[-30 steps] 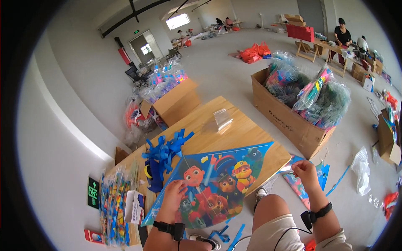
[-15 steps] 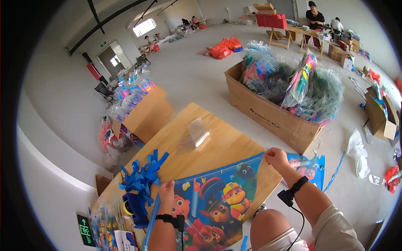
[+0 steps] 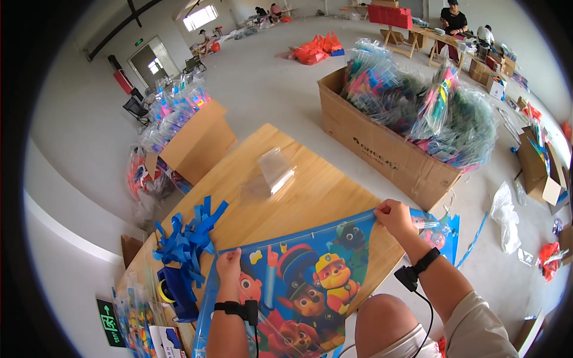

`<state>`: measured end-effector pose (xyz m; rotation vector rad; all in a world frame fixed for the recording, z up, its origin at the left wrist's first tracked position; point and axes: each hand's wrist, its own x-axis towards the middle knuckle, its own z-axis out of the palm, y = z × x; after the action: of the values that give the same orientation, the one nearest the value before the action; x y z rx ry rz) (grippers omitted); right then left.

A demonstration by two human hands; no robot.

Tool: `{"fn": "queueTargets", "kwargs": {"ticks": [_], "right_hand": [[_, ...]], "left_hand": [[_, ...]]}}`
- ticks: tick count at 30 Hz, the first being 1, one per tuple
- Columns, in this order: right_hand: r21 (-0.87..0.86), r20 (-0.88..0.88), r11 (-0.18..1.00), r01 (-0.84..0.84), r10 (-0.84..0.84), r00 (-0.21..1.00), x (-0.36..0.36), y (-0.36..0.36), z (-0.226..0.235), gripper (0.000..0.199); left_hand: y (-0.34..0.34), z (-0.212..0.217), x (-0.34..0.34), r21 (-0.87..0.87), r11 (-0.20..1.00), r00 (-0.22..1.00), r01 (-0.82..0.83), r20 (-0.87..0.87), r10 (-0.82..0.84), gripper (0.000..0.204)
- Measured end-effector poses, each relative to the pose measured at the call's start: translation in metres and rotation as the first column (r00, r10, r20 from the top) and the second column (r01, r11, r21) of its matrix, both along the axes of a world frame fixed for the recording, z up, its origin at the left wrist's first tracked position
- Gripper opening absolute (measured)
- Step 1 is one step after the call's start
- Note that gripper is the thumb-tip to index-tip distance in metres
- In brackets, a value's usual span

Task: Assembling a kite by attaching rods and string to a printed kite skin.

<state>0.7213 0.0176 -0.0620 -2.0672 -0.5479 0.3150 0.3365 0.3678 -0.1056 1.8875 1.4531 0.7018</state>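
A blue sheet point(image 3: 256, 307) printed with cartoon puppies lies across the near part of the wooden table and hangs over its front edge. My left hand point(image 3: 228, 267) is closed on its top edge at the left. At the far end of that edge my right hand point(image 3: 395, 216) pinches it between thumb and fingers. The edge runs nearly straight between both hands. Past my right hand, more blue printed sheet point(image 3: 444, 235) hangs beyond the table. A pile of blue strips point(image 3: 188, 235) and a blue tape dispenser point(image 3: 178, 295) are left of my left hand.
Clear plastic pieces point(image 3: 277, 170) lie on the wooden table point(image 3: 316, 185). Beyond it stands a large cardboard box point(image 3: 382, 155) heaped with plastic-wrapped packs. Another filled box point(image 3: 200, 143) is at the left. Red bags point(image 3: 316, 48) lie on the floor. A person point(image 3: 453, 24) stands far off.
The whole view has shifted a little, and the table's far corner sits higher. My left hand is slightly farther left. Both hands keep hold of the sheet's edge.
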Motion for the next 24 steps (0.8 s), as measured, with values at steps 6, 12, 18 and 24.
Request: {"fn": "queueTargets", "kwargs": {"ticks": [6,12,18,24], "right_hand": [[-0.016,0.066,1.0,0.001,0.0,0.998,0.005,-0.002,-0.001,0.016],[0.005,-0.031,1.0,0.013,-0.013,0.999,0.002,0.001,0.002,0.014],[0.001,-0.033,1.0,0.02,-0.02,0.999,0.001,0.0,0.003,0.013],[-0.002,-0.024,1.0,0.019,-0.019,1.0,0.0,0.0,0.004,0.013]], "left_hand": [[-0.002,0.001,0.009,-0.008,1.0,0.998,-0.024,-0.053,0.023,0.038],[-0.004,0.005,0.01,0.039,0.999,0.994,-0.02,-0.105,0.024,0.038],[-0.006,0.006,0.014,0.08,0.997,0.994,-0.016,-0.105,0.024,0.037],[-0.007,0.007,0.019,0.081,0.996,0.994,-0.04,-0.095,0.048,0.036]]}}
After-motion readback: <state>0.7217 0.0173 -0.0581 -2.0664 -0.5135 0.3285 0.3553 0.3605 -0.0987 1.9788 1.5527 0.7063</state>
